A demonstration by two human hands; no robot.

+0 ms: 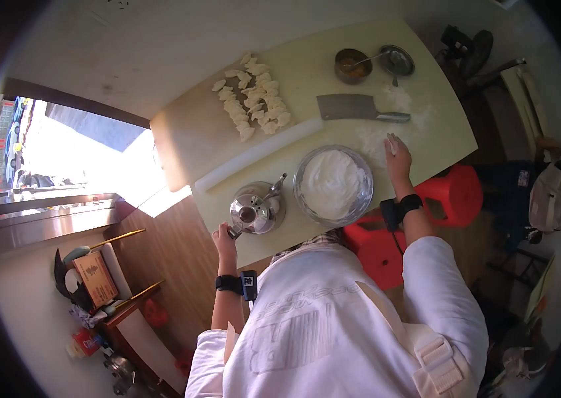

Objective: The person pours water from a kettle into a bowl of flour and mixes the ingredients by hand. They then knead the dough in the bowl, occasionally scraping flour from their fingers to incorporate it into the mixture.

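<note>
My left hand (225,240) is closed on the handle of a shiny metal kettle (254,209) at the near left part of the pale table (307,65). To the kettle's right stands a clear bowl (333,184) of white flour. Over the table to the right of the bowl is my right hand (397,158), its fingers closed; what they hold, if anything, is too small to tell. A cleaver (347,107) lies beyond the bowl, with loose flour near its handle. Rows of pale dough pieces (254,98) lie at the far left.
A long white roller (258,155) lies between the dough and kettle. A small pot (352,66) and a metal lid (397,60) sit at the far right. Red stools (451,196) stand by the table's near edge. A cardboard box (95,277) is at the lower left.
</note>
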